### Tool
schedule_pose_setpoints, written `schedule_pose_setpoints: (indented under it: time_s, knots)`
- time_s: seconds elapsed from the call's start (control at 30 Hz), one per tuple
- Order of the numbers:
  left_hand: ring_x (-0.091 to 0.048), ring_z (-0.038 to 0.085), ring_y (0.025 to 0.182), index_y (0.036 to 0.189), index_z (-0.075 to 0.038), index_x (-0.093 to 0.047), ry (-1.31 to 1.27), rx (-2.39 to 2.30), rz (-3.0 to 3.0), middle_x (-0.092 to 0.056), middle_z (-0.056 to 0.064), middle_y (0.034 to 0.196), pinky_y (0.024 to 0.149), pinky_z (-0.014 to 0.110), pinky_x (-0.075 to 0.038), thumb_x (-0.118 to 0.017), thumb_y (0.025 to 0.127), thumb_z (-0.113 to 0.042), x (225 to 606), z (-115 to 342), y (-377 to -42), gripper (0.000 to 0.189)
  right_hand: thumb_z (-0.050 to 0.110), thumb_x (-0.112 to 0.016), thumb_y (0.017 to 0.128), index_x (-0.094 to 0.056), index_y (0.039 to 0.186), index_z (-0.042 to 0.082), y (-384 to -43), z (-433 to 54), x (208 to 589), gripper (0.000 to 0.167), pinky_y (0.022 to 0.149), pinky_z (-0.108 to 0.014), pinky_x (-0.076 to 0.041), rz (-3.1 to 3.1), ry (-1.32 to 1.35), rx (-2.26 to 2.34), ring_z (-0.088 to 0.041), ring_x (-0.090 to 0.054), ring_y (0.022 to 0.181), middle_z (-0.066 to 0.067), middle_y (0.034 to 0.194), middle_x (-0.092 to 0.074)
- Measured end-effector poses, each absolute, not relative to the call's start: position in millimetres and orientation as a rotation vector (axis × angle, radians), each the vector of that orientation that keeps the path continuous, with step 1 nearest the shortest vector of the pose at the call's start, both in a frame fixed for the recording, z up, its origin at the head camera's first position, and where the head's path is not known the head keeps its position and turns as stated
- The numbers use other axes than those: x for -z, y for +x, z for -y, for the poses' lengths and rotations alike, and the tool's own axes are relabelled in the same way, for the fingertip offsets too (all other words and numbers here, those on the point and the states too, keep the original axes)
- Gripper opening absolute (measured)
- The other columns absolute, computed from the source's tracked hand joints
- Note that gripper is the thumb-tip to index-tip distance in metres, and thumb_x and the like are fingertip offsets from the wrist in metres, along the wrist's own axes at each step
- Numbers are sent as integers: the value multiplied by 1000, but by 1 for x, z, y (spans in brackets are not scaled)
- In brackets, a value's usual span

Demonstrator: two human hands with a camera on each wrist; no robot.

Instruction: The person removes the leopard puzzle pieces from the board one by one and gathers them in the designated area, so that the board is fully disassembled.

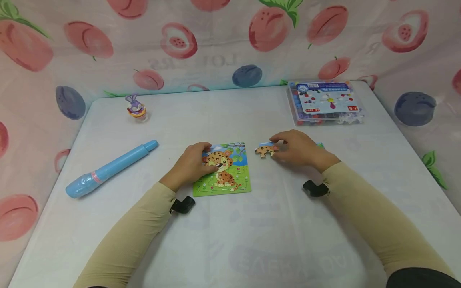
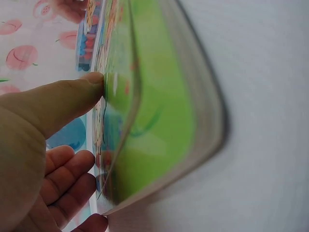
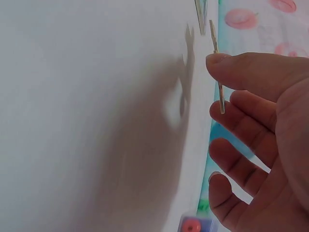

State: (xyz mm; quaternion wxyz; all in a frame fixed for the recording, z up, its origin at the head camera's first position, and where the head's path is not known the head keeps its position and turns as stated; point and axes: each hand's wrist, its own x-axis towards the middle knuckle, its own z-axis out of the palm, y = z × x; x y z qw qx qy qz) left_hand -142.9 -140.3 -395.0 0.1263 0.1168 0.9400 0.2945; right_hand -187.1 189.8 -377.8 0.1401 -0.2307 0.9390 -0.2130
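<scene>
A pale pink fabric backdrop printed with peaches and blue plums (image 1: 216, 48) rises beyond a white-covered table (image 1: 252, 240), which lies beneath a square puzzle board with a spotted cub on green and blue (image 1: 235, 178), the landmark here. Two tan fabric sleeves (image 1: 138, 228) reach in from the near side of the puzzle board, one at its left, one at its right. Farther off and to its right sits a flat, clear plastic box of colourful pieces with a blue-and-white label (image 1: 328, 100). To its left, well apart, a long light-blue tube with a pink band (image 1: 113, 168) lies slantwise.

The left hand (image 1: 191, 166) is at the puzzle board's left edge, grasping it with the thumb laid across the printed face and fingers at the far corner. The right hand (image 1: 299, 150), just right of the puzzle board, pinches a thin, spotted jigsaw piece (image 1: 265, 150) between thumb and fingers; the right wrist view shows it edge-on, raised above its shadow.

Beyond the puzzle board and to its left stands a small purple rabbit-eared figurine on a yellow-and-clear base (image 1: 136, 108).
</scene>
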Motion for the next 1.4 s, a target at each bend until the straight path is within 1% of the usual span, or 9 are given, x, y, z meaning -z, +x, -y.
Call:
schedule_pose_setpoints:
  time_s: [0.23,0.5,0.87,1.1,1.23,1.4]
  knots:
    - [-50,33,123,144,3,-45,350,-853,-2741,-56,17,136,107,45,-40,-82,85,-31,395,141,-143,78,27,-70,93,-62,135,6,-186,-212,375,48,99,-56,-44,-2691,-597,586,-34,-55,116,-15,133,-61]
    - [-49,33,124,144,3,-45,355,-858,-2740,-56,17,135,107,45,-40,-82,85,-31,395,141,-143,77,26,-70,93,-61,134,5,-184,-232,372,47,99,-57,-44,-2692,-534,578,-36,-55,115,-17,130,-61]
    - [-49,33,123,144,3,-45,345,-861,-2736,-56,17,136,107,45,-40,-82,85,-31,395,141,-143,77,24,-72,92,-62,132,2,-184,-252,376,47,91,-54,-45,-2699,-497,579,-32,-54,101,-17,117,-65]
    - [-49,33,124,144,3,-45,344,-858,-2738,-56,16,136,107,45,-40,-82,85,-31,395,141,-143,77,25,-72,92,-62,132,1,-184,-259,377,48,91,-55,-44,-2711,-502,561,-32,-52,100,-16,115,-65]
    - [-49,33,124,144,2,-45,345,-852,-2740,-56,16,136,107,45,-40,-82,85,-31,395,141,-143,77,26,-72,92,-62,132,1,-183,-260,377,49,91,-54,-43,-2719,-512,546,-31,-50,97,-14,110,-65]
    - [-49,32,124,144,2,-45,340,-850,-2737,-56,16,137,107,45,-40,-81,85,-31,395,141,-143,77,26,-72,92,-62,133,2,-182,-261,378,48,93,-55,-42,-2724,-525,522,-33,-51,102,-12,108,-67]
